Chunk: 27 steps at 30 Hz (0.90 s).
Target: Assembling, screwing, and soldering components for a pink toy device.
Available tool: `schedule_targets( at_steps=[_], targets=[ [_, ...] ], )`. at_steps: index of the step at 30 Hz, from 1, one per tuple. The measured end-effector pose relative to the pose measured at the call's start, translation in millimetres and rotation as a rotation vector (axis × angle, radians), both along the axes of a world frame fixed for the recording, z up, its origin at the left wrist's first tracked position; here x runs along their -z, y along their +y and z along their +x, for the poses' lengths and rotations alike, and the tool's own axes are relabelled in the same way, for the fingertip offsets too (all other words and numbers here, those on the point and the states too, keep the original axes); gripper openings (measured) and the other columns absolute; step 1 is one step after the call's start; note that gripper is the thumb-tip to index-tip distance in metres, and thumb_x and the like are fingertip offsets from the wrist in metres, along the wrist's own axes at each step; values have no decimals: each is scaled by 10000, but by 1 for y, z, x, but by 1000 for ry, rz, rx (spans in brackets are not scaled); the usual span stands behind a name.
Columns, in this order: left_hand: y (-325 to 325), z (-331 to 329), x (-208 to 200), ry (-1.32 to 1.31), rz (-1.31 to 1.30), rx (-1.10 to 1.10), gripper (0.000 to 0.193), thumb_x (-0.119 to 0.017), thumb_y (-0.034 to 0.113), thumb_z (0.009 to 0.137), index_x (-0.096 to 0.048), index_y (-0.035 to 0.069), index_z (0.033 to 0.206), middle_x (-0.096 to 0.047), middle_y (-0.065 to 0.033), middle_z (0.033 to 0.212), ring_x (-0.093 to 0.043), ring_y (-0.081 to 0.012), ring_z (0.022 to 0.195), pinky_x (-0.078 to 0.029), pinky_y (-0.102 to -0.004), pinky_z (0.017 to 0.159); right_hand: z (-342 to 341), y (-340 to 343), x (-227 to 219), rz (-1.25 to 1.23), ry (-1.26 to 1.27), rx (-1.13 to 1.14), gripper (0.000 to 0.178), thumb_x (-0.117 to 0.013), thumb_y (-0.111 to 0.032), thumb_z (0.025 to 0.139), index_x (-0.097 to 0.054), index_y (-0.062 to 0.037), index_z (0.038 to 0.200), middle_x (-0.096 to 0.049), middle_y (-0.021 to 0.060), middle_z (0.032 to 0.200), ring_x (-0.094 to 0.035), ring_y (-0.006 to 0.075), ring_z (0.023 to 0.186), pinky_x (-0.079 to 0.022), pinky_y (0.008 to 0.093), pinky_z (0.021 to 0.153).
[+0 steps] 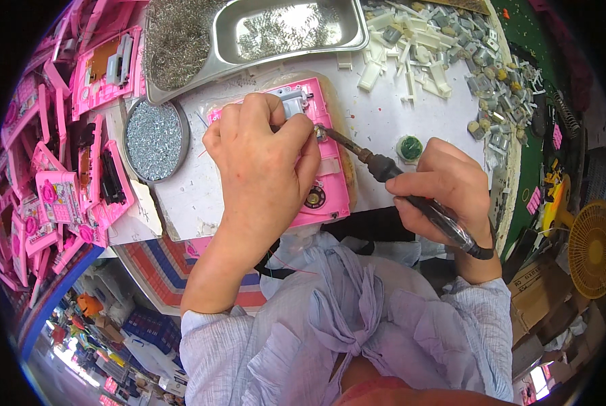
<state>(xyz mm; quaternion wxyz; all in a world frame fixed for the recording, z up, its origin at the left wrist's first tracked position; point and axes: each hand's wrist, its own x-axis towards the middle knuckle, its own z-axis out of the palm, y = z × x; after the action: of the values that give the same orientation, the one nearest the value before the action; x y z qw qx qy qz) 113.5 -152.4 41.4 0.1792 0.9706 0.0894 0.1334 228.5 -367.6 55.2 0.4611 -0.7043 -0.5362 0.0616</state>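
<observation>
A pink plastic toy casing (330, 183) lies open on the worktable, with a grey part at its upper edge and a small round black speaker (314, 197) near its lower end. My left hand (259, 152) rests over the casing's left side, thumb and fingers pinched together. Whatever they grip is hidden behind the knuckles. Thin wire ends (202, 118) show left of that hand. In my right hand (445, 193) is a soldering iron (384, 168), its dark handle slanting up to the left. The iron's tip reaches the casing close beside my left fingertips.
Pink toy casings (56, 196) pile up at the left. A round dish of small screws (156, 140) sits beside them. Springs fill a metal tray (357, 40) at the back. White and grey plastic parts (428, 51) lie back right, near a small green-filled pot (409, 147).
</observation>
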Motion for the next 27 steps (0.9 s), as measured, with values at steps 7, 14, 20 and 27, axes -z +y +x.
schedule_targets(
  at_steps=[7,14,20,27],
  targets=[
    [0,0,0,-13,12,-3,100,-750,154,759,-678,122,820,-492,-65,938,-491,-274,915,-322,-447,833,1,-3,-4,26,23,49,338,-781,55,638,-727,-69,947,-488,32,642,-485,210,549,-391,312,495],
    [-1,0,0,-8,19,-2,101,-752,158,761,-678,121,818,-495,-68,938,-494,-274,913,-325,-451,839,-1,-3,2,46,13,54,325,-775,48,646,-724,-54,950,-501,35,646,-486,216,551,-396,317,508],
    [-1,0,-1,-5,28,-3,103,-755,166,767,-674,118,809,-496,-68,940,-495,-271,904,-323,-444,844,2,-6,2,51,18,54,324,-772,36,648,-723,-43,958,-511,39,650,-483,220,551,-392,320,510],
    [16,-19,-8,-131,-52,-7,467,-835,219,758,-649,102,1170,-586,-87,1111,-540,-324,1088,-396,-487,941,4,-8,2,80,20,59,333,-766,43,638,-719,-26,960,-499,45,627,-474,223,542,-366,333,501]
  ],
)
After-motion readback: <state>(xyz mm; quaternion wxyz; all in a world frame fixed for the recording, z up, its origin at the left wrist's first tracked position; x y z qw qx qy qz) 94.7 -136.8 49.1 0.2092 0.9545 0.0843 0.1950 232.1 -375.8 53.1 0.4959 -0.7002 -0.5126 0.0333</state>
